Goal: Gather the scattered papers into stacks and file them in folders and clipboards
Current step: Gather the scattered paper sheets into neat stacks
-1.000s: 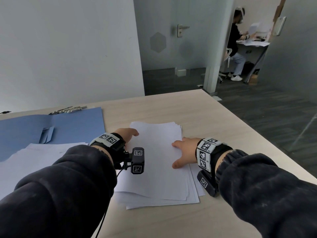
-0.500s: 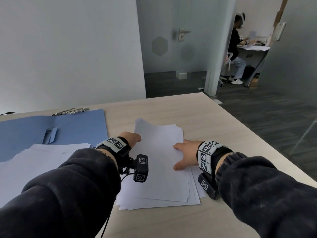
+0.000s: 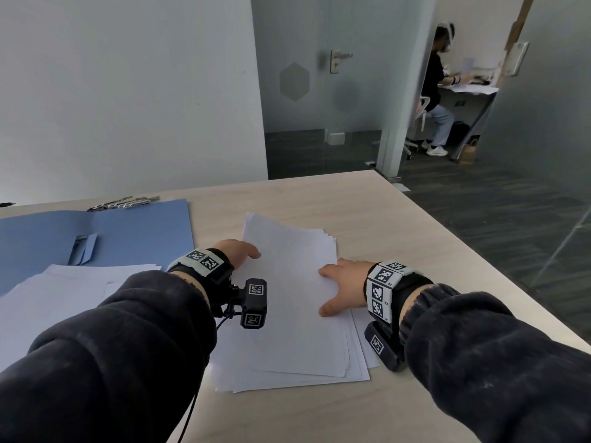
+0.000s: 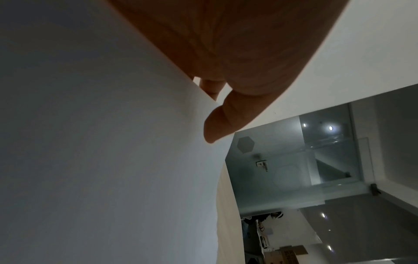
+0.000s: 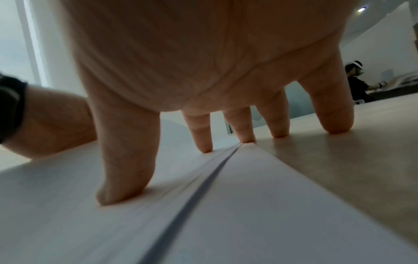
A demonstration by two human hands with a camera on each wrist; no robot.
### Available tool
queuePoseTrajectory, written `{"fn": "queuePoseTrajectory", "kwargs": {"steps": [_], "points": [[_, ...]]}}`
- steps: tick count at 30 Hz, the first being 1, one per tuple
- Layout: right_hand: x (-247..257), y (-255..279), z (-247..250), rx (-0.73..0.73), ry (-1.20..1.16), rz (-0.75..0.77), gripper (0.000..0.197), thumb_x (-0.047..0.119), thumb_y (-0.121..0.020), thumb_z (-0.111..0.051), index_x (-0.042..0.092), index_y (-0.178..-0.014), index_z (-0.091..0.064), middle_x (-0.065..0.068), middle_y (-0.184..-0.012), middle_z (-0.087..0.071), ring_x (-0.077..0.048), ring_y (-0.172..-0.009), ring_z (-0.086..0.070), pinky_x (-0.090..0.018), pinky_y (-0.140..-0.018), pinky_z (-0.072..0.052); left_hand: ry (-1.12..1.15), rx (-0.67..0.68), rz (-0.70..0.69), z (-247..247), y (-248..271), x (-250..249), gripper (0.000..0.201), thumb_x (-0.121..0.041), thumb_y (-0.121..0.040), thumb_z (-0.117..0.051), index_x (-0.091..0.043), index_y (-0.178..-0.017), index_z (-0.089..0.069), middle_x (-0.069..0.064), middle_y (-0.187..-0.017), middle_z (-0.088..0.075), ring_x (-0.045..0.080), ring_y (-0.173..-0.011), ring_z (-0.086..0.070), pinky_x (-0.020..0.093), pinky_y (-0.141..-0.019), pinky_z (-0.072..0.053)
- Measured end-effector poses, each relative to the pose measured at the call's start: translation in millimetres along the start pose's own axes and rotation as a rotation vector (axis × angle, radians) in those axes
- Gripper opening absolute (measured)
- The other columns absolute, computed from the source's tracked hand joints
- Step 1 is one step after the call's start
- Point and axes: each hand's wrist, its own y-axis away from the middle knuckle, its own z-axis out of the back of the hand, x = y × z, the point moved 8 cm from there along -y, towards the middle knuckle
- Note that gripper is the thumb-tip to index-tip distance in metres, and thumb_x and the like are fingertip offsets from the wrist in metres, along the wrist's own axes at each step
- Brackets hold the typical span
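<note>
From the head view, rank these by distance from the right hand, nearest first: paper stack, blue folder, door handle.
From the right hand:
1. Paper stack, directly under it.
2. Blue folder, on the table's left.
3. Door handle, far off on the glass door.

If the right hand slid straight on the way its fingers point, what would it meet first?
Probably the left hand across the paper stack; the right hand points leftward over the top sheet, though depth is uncertain.

Light wood table point(image 3: 367, 206), open blue folder point(image 3: 134, 231), loose white sheets point(image 3: 64, 298), fanned paper stack point(image 3: 294, 314), metal clips point(image 3: 124, 203)
</note>
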Motion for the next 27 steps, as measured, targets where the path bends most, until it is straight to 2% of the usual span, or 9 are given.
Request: {"fn": "queuePoseTrajectory", "kwargs": {"steps": [3,6,10,12,15,17,20,23,27], "points": [[-1,-2,-1,-0.004,-0.033,0.011,0.106,0.078,-0.067,-0.067,0.041,-0.154,-0.021,-0.002,-0.161,-0.026,-0.03,-0.144,-0.034,-0.047,-0.115,-0.034,0.017,0.023,-0.023,4,7,0,0.031,-0.013,-0.078,-0.071,-0.008,-0.109,-0.065,0.017,-0.108,-0.07,0.039,-0.1,-0.068,0.054,-0.093,-0.054],[-1,-3,-2,-0.003,-0.062,0.01,0.11,0.081,-0.062,-0.068,0.044,-0.154,-0.02,0.0,-0.162,-0.025,-0.029,-0.146,-0.03,-0.049,-0.116,-0.031,0.085,0.021,-0.013,10,20,12,0.017,-0.011,-0.083,-0.071,-0.015,-0.091,-0.056,0.014,-0.087,-0.061,0.031,-0.082,-0.062,0.039,-0.076,-0.051],[-1,-2,-10,0.026,-0.111,-0.024,0.11,0.084,-0.064,-0.063,0.05,-0.154,-0.011,-0.004,-0.168,-0.007,-0.034,-0.153,-0.005,-0.055,-0.121,-0.016,0.139,0.056,0.131,4,32,53,0.03,-0.024,-0.076,-0.075,-0.002,-0.071,-0.053,0.014,-0.058,-0.05,0.027,-0.051,-0.048,0.03,-0.06,-0.039],[2,0,-12,0.046,-0.172,-0.024,0.108,0.087,-0.066,-0.058,0.051,-0.155,-0.007,-0.003,-0.169,0.0,-0.034,-0.154,0.005,-0.056,-0.122,-0.008,0.035,0.068,0.098,-3,40,57,0.029,-0.024,-0.087,-0.067,0.004,-0.083,-0.06,0.021,-0.067,-0.061,0.034,-0.054,-0.058,0.033,-0.059,-0.046],[4,3,-16,0.046,-0.353,-0.01,0.103,0.083,-0.072,-0.058,0.049,-0.156,-0.009,-0.002,-0.169,0.0,-0.03,-0.155,0.009,-0.052,-0.123,-0.001,-0.06,0.038,-0.058,-10,55,46,0.027,-0.012,-0.092,-0.06,0.003,-0.114,-0.061,0.023,-0.11,-0.067,0.039,-0.094,-0.067,0.039,-0.083,-0.056],[7,7,-19,0.053,-0.541,0.06,0.111,0.084,-0.065,-0.06,0.045,-0.157,-0.011,-0.002,-0.168,-0.011,-0.024,-0.155,-0.005,-0.048,-0.124,-0.01,-0.035,-0.018,-0.149,-4,63,38,0.03,-0.006,-0.089,-0.058,-0.003,-0.119,-0.062,0.016,-0.109,-0.068,0.034,-0.099,-0.066,0.042,-0.09,-0.055],[1,14,-10,-0.093,-0.92,0.114,0.114,0.065,-0.07,-0.073,0.032,-0.159,-0.011,-0.009,-0.162,-0.024,-0.02,-0.15,-0.025,-0.039,-0.121,-0.024,0.043,-0.067,-0.329,9,82,22,0.023,-0.009,-0.091,-0.054,-0.019,-0.11,-0.061,0.004,-0.094,-0.07,0.023,-0.081,-0.068,0.032,-0.074,-0.056],[-19,13,-6,-0.299,-1.27,0.098,0.105,0.045,-0.068,-0.089,0.03,-0.153,-0.03,-0.008,-0.15,-0.047,-0.023,-0.137,-0.048,-0.045,-0.116,-0.037,0.235,-0.083,-0.488,27,113,0,0.025,-0.008,-0.094,-0.053,-0.028,-0.107,-0.06,0.001,-0.094,-0.072,0.021,-0.078,-0.07,0.031,-0.07,-0.058],[-4,34,25,-0.475,-1.544,0.218,0.031,0.017,-0.091,-0.071,0.013,-0.121,-0.066,-0.007,-0.113,-0.075,-0.026,-0.107,-0.07,-0.042,-0.098,-0.053,0.435,-0.103,-0.651,55,142,-28,0.028,-0.005,-0.095,-0.053,-0.022,-0.115,-0.064,0.004,-0.099,-0.075,0.023,-0.083,-0.072,0.037,-0.077,-0.059]]}}
